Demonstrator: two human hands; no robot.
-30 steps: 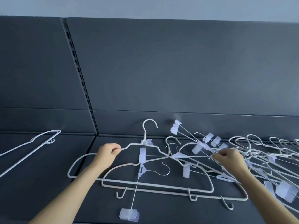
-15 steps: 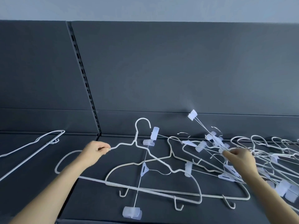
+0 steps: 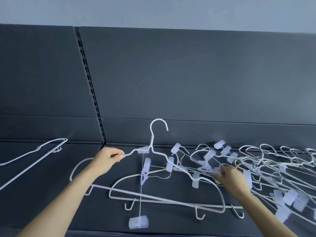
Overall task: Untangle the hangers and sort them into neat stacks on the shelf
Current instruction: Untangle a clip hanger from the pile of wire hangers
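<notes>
Hangers (image 3: pixel 203 169) lie tangled on the dark shelf (image 3: pixel 51 194). The heap runs off the right edge, and its nearest clips are smeared by blur. The left hand (image 3: pixel 107 159) has its grip pinched on the shoulder wire of a white hanger (image 3: pixel 152 139) with its hook upright. The right hand (image 3: pixel 232 178) is blurred, its grip curled on wires in the tangle; which ones cannot be told.

Rear wall of the unit: two dark grey back panels, a narrow left panel (image 3: pixel 37 74) and a wide right panel (image 3: pixel 188 74). A black slotted upright (image 3: pixel 89 82) runs between them, leaning in this wide-angle view, its slots in a single column. A horizontal seam (image 3: pixel 222 122) crosses both panels low down. Above the panels is a plain pale blue-grey wall (image 3: pixel 153 11), unmarked.
</notes>
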